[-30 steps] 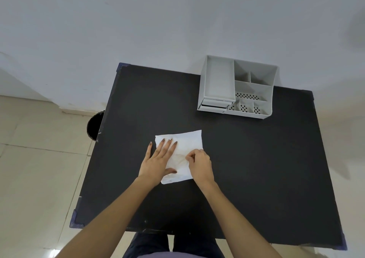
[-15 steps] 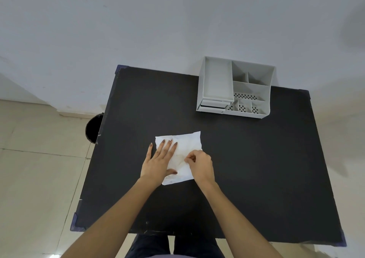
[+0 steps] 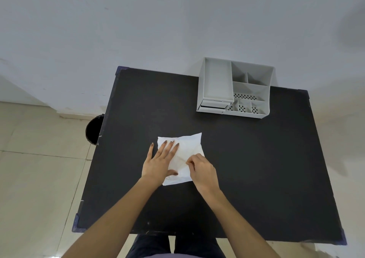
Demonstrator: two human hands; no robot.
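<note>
Seemingly mid-fold: the paper (image 3: 189, 145) lies creased on the surface (image 3: 256, 159), nearer the person than the organizer (image 3: 217, 80). The left hand (image 3: 160, 163) presses it, fingers spread; the right hand (image 3: 203, 168) has its grip pinching a flap. More folds look due.

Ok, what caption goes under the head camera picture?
Left hand presses a white paper on a black table while the right hand pinches it.

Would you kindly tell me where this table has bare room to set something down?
The widest bare patch lies on the table between the white paper and the right edge, in front of the organizer. Another lies between the organizer and the far left corner. The middle is crowded: the left hand presses the paper and the right hand pinches it.
</note>
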